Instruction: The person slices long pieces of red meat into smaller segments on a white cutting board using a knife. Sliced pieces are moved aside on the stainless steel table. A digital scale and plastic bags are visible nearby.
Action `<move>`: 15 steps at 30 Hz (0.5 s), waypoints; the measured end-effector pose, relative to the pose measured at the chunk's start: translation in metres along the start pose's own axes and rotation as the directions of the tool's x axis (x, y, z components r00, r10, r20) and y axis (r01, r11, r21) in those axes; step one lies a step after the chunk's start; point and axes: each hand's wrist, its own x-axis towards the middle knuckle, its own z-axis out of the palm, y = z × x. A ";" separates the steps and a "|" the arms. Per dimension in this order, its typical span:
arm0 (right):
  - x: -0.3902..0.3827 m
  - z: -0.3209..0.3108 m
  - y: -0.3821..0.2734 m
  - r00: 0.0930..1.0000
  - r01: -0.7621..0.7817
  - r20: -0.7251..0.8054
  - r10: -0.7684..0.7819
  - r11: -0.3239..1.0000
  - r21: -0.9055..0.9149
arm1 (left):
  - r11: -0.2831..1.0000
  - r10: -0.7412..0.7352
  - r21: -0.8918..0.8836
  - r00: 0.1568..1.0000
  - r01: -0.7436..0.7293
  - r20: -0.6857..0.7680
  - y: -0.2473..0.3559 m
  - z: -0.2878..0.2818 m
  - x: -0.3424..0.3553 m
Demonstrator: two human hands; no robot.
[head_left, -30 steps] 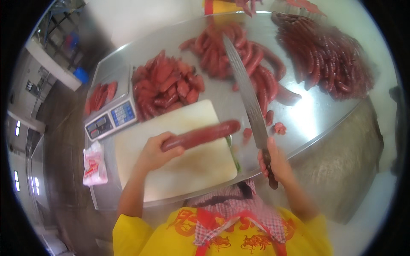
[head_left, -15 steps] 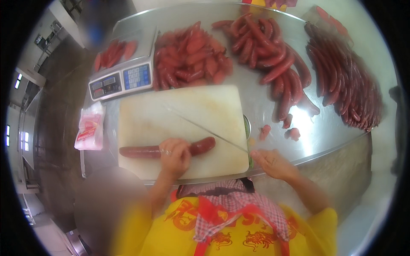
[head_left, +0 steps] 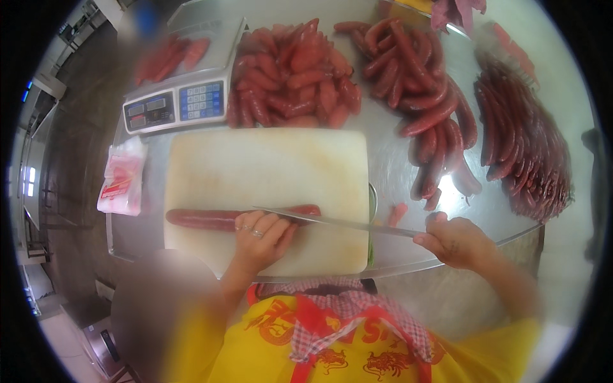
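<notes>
A long dark red sausage lies crosswise on the white cutting board. My left hand, with a ring on one finger, is closed over the sausage's middle and holds it against the board. In my right hand is the handle of a long thin knife. Its blade points left and passes over the sausage's right part, with the tip close to my left fingers. Whether the edge touches the skin I cannot tell.
Behind the board stands a scale with sausage pieces on it, beside a heap of cut pieces. Whole sausages lie to the right, and a dense row of thin ones farther right. Plastic bags lie left of the board.
My right hand has moved right and brought the blade across the sausage, where before it slanted over the board behind it. My left hand stays on the sausage.
</notes>
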 end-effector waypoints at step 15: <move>0.099 0.059 -0.037 0.894 0.442 -0.120 -0.433 0.895 0.060 | 0.998 0.018 -0.058 0.998 -0.014 0.063 -0.011 0.003 -0.010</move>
